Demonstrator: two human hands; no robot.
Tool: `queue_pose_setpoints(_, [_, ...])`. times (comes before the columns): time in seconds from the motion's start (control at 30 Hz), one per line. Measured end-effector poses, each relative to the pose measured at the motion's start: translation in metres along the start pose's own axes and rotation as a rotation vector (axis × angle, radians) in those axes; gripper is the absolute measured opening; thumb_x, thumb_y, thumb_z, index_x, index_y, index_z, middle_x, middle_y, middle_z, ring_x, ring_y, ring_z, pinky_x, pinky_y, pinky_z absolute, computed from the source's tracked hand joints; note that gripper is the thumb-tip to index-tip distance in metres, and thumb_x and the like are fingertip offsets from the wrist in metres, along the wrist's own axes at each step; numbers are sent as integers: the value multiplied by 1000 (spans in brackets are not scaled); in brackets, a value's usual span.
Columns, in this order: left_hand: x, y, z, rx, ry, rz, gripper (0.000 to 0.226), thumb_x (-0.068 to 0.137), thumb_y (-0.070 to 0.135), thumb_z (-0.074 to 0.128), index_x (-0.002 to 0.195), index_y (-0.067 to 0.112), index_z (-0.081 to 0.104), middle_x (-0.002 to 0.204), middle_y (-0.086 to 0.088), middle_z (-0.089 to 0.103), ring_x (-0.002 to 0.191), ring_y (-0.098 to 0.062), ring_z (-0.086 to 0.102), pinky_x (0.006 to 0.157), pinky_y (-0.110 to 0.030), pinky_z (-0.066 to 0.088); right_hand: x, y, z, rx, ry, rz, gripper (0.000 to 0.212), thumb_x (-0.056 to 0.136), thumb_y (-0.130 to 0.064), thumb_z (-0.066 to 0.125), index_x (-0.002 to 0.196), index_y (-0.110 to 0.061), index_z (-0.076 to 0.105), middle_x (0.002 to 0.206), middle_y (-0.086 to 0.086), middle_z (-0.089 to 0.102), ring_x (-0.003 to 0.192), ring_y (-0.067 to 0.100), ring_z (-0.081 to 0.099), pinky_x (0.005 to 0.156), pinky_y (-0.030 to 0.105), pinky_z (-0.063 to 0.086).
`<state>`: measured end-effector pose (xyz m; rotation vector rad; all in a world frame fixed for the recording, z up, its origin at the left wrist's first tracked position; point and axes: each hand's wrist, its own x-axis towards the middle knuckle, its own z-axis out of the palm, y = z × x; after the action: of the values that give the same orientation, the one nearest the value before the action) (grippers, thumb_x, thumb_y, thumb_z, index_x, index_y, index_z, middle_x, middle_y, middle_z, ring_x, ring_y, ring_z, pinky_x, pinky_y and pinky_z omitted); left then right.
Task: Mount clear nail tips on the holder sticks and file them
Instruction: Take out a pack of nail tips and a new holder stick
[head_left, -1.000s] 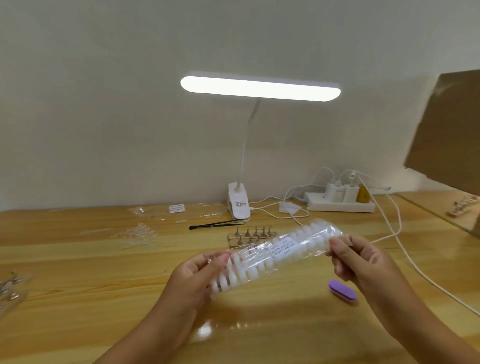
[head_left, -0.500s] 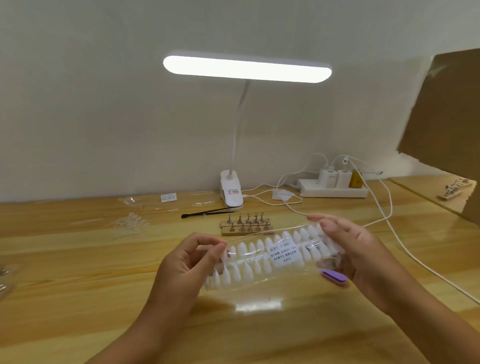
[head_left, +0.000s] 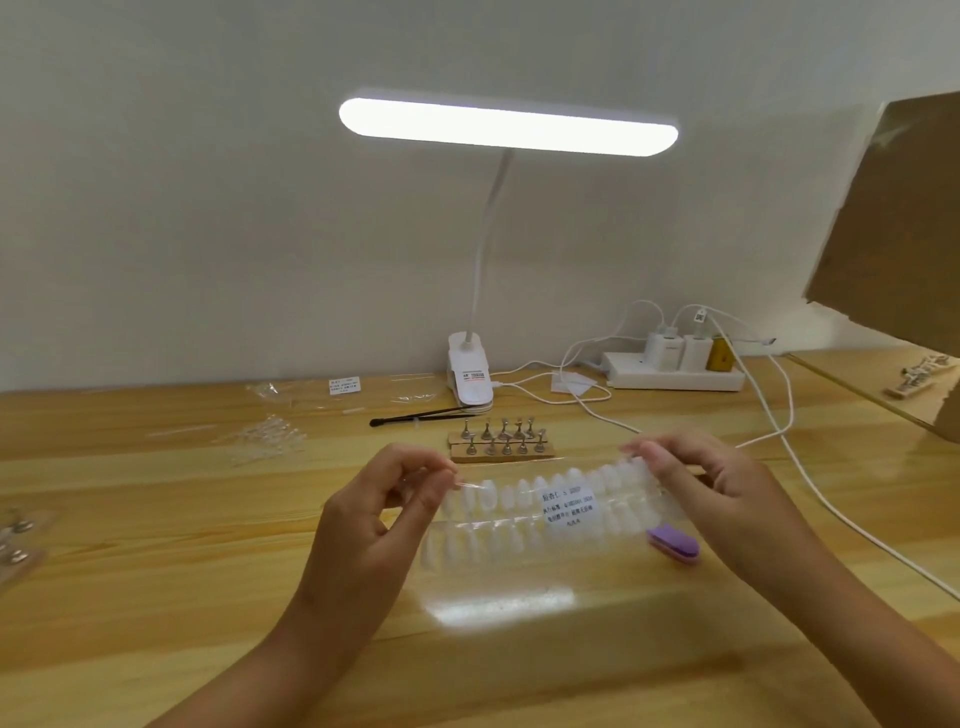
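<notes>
Pinching the clear plastic bag of white nail tips (head_left: 550, 512) at its ends, left hand (head_left: 374, 519) and right hand (head_left: 711, 483) hold its long axis left-to-right above the wooden tabletop (head_left: 156, 597).

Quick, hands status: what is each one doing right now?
Left hand: pinches the left end of the clear bag of nail tips.
Right hand: pinches the bag's right end.

both hands (head_left: 545, 499) pinch nail tip bag (head_left: 540, 514) ends.

Open desk (head_left: 156, 597) lies left and near; holder sticks (head_left: 501, 441), purple file (head_left: 674, 543) and cables (head_left: 790, 410) crowd behind and right.
</notes>
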<state>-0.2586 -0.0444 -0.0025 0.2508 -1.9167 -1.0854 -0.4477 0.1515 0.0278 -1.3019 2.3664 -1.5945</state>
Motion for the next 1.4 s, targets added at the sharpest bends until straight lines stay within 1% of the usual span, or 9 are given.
queue_pose_setpoints(0.13, [-3, 6, 4, -7, -57, -2, 18, 84, 51, 57, 94, 38, 65, 90, 0, 70, 83, -23, 64, 66, -61, 49, 2, 9, -5, -442, 72, -274, 39, 93, -38, 45, 103, -15, 75, 90, -8, 57, 77, 10, 54, 65, 22, 45])
queue_pose_setpoints(0.23, [-4, 7, 7, -76, -81, -55, 15, 90, 48, 63, 91, 34, 67, 87, -2, 71, 80, -22, 64, 69, -46, 52, 1, 3, -7, -380, 154, -332, 37, 94, -35, 47, 99, -12, 75, 89, -6, 59, 76, 13, 57, 62, 28, 47])
queue_pose_setpoints(0.37, [-2, 6, 11, -331, -113, -342, 14, 78, 37, 64, 84, 27, 72, 79, 3, 72, 74, -6, 64, 67, -14, 48, -6, -14, -3, 94, 302, -197, 24, 96, -29, 52, 90, -23, 75, 94, -8, 66, 90, 5, 61, 71, 11, 46])
queue_pose_setpoints(0.6, [-7, 7, 26, -434, -133, -523, 19, 72, 42, 69, 83, 27, 74, 86, 2, 73, 79, -11, 63, 79, -29, 47, 4, -25, -9, 1263, 230, 427, 27, 89, -18, 58, 62, -18, 63, 71, -5, 55, 65, 9, 57, 71, 26, 50])
queue_pose_setpoints(0.83, [-7, 9, 28, -413, -159, -563, 14, 76, 39, 69, 82, 27, 74, 88, 2, 75, 80, -7, 67, 77, -23, 49, 1, -41, -17, 1975, 179, 412, 21, 82, 1, 46, 66, -13, 50, 65, -5, 48, 61, 17, 53, 70, 27, 47])
queue_pose_setpoints(0.93, [-3, 12, 22, -250, -210, -516, 15, 94, 21, 63, 83, 24, 73, 83, 7, 74, 63, -6, 63, 57, -12, 46, -2, -48, -14, 1779, 126, 462, 18, 75, 0, 55, 71, -17, 52, 75, -8, 53, 71, 13, 58, 79, 25, 46])
queue_pose_setpoints(1.1, [-8, 42, 19, 269, -501, -89, 76, 62, 99, 29, 128, 62, 36, 129, 54, 34, 122, 25, 34, 94, 2, 27, -16, -55, 8, 1708, -11, 547, 23, 86, -17, 57, 63, -17, 60, 99, 0, 72, 95, 20, 68, 84, 34, 51])
queue_pose_setpoints(1.23, [-23, 58, 38, 317, -617, -11, 85, 54, 98, 42, 119, 82, -11, 128, 59, 13, 117, 31, 29, 88, 5, 30, -27, -56, 18, 1630, -279, 464, 20, 76, -20, 78, 66, -19, 61, 120, 1, 69, 117, 21, 61, 92, 39, 52])
queue_pose_setpoints(1.4, [-17, 49, 30, 480, -516, 116, 77, 66, 91, 20, 138, 62, 15, 123, 41, 26, 109, 17, 39, 79, -4, 39, -7, -46, -11, 1456, -17, 377, 30, 82, -39, 61, 62, -18, 52, 94, 2, 70, 89, 19, 67, 87, 34, 52])
